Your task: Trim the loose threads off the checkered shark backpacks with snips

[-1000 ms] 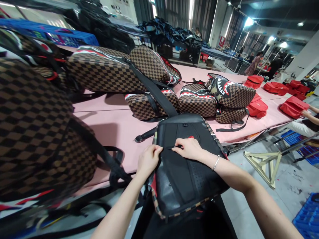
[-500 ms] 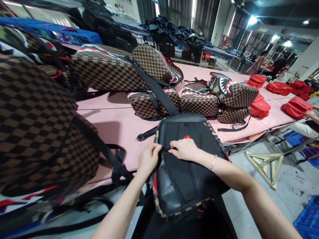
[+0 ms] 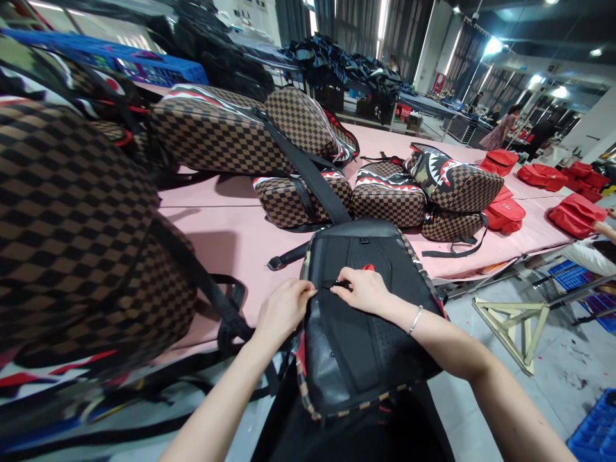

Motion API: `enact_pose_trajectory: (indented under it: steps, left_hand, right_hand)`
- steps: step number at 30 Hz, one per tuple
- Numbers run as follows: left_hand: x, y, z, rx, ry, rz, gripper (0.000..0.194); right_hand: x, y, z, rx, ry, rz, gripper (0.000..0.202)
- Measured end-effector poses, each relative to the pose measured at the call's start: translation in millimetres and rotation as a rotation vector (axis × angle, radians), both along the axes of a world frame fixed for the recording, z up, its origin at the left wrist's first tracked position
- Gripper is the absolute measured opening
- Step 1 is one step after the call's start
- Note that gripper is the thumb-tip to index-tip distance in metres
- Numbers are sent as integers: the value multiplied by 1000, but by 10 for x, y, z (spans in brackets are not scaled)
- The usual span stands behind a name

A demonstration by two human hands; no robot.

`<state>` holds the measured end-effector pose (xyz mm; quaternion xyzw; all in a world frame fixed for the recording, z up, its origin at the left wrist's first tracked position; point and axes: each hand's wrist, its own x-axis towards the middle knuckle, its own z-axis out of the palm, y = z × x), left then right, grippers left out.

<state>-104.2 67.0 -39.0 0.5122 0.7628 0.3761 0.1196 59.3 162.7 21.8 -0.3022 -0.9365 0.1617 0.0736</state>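
A black backpack (image 3: 356, 359) with checkered edging lies with its padded panel facing up, in front of my body. My left hand (image 3: 286, 308) pinches at the panel's left edge; what sits between its fingertips is too small to name. Over the upper middle of the panel, my right hand (image 3: 363, 289) is closed on a small dark tool with a thin tip pointing left and a red part showing above the hand. A wide black strap (image 3: 312, 179) runs from the top of the backpack to the upper left.
A large checkered bag (image 3: 77, 237) stands close on the left. Several checkered bags (image 3: 221, 131) and red bags (image 3: 541, 176) lie on the pink table (image 3: 206, 224). At the right are a wooden triangular frame (image 3: 513, 324), a blue crate (image 3: 597, 427) and a person's arm (image 3: 604, 230).
My right hand has moved slightly right, away from my left hand, and more of the dark tool shows. The view has shifted a little.
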Motion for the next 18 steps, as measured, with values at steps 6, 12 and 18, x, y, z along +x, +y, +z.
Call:
enact_pose_trajectory:
  steps: [6,12,18]
  left_hand:
    - [50,19,-9,-52,36,10,16]
    - [-1,51,-30,-56,-31,12,13]
    - [7,59,-20,-63,-42,36,14]
  right_hand:
    - [6,14,-29,-7,4,10,23]
    - [-18,20,-41,-13,-13,32,25]
    - [-28,25,-17,-21,-13,50,25]
